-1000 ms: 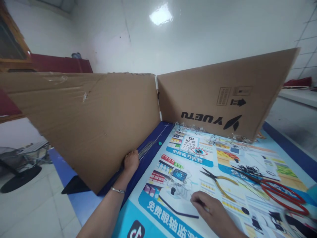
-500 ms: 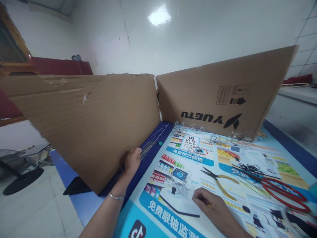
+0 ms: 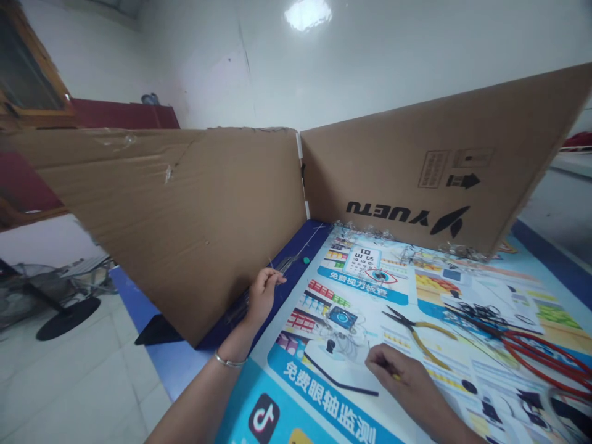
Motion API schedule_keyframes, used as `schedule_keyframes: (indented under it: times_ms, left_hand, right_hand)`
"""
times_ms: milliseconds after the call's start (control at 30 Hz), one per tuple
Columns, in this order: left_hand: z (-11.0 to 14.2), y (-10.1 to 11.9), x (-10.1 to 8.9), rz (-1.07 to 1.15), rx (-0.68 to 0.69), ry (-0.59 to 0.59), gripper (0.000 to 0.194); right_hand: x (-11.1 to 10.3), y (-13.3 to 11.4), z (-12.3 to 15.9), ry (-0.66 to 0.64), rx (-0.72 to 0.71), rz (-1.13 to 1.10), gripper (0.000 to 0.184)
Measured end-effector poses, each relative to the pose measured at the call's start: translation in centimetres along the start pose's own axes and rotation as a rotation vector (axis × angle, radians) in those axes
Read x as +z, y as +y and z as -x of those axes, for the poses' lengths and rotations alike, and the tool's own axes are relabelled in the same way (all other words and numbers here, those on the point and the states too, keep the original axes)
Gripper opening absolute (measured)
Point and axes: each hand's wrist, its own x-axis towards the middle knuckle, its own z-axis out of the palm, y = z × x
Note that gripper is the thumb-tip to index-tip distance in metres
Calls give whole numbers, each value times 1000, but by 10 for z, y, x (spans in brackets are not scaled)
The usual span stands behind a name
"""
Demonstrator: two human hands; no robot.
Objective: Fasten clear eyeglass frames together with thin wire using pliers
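My left hand (image 3: 264, 295), a silver bangle on its wrist, is closed in a pinch beside the left cardboard panel. A thin wire strand (image 3: 272, 263) shows at its fingertips. Just past it, a bundle of thin wires (image 3: 290, 264) lies on the dark blue table edge, with a small green bit (image 3: 306, 261) nearby. My right hand (image 3: 393, 365) rests curled over the printed sheet; a bit of yellow shows in it, but most of what it holds is hidden. To its right lie yellow-handled pliers (image 3: 428, 333) with open jaws.
Two cardboard panels, left (image 3: 198, 203) and right (image 3: 393, 160), stand joined at a corner. Red-handled scissors (image 3: 546, 351) and black loops (image 3: 483, 313) lie at right. Clear scraps (image 3: 416, 251) line the right panel's foot. A roll of tape (image 3: 555, 407) sits lower right.
My left hand has lifted from the panel's foot, moved right and turned, with its fingertips pinched and a thin wire strand at them. My right hand stays curled in about the same place. The view has shifted slightly.
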Motion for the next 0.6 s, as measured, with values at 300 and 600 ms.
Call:
schedule_keyframes:
  times_ms: [300,600]
  left_hand:
    - [7,-10,6,3,-122,-54,16]
    - [73,61,50,251,-395,-411,11]
  right_hand:
    - [-3,-4,3,21,9,-127,14]
    - [-1,-5,5,74,14,-358,12]
